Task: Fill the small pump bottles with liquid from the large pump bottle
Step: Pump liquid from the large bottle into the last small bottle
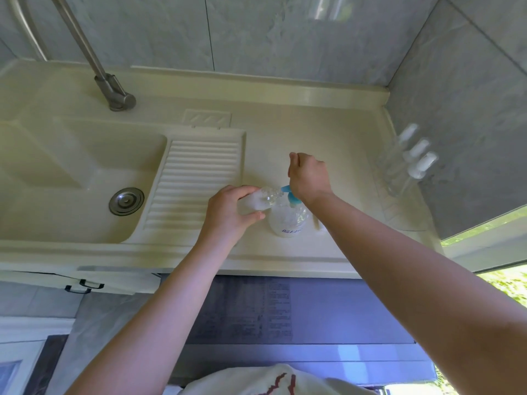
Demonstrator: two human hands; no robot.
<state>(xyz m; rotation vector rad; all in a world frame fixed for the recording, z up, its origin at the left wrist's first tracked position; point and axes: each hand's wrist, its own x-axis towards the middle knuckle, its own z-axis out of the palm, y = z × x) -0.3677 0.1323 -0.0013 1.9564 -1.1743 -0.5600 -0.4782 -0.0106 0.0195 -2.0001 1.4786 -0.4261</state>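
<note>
1. Gripping a small pump bottle (pixel 258 201) tilted at frame centre, the left hand (pixel 228 215) holds its open neck at the blue spout.
2. Curled, the right hand (pixel 308 178) presses the large pump bottle (pixel 288 218) head.
3. Filling looks under way; three capped small bottles (pixel 410 158) wait at the right, contents unclear.

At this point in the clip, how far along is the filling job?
Midway at best. In hand: the left hand grips a small bottle, tilted with its mouth at the blue spout of the large pump bottle, while the right hand presses the pump. Three capped small bottles stand by the right wall; whether they are filled cannot be told. A loose pump top seems to lie beside the large bottle.
</note>
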